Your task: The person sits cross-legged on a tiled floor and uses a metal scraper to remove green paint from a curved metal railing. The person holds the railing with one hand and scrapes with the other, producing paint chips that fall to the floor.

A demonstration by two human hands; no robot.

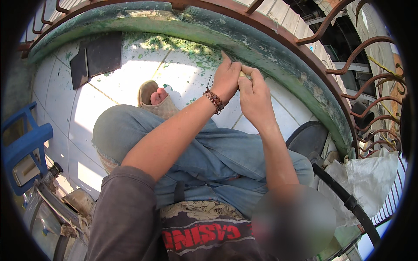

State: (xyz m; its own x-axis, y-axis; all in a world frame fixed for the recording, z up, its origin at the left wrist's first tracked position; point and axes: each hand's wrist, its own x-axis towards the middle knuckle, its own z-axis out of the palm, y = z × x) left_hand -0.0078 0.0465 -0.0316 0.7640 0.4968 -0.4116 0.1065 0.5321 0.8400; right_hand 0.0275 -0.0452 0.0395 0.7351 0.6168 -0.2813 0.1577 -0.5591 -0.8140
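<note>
Right hand: grip curled around a small pale-yellow thing, mostly hidden by the fingers, held close to the green low wall, perhaps to keep its end under control
Left hand: just beside the right, probably lending steadiness; whether its own grip grasps anything, cannot tell
Green flakes: strewn on the tiled floor along the wall's foot, apparently off its worn coat
Dark flat panel: lying near the flakes, reason unclear
Shirt: large red lettering across the front, not transcribed; no other legible label noted
</note>
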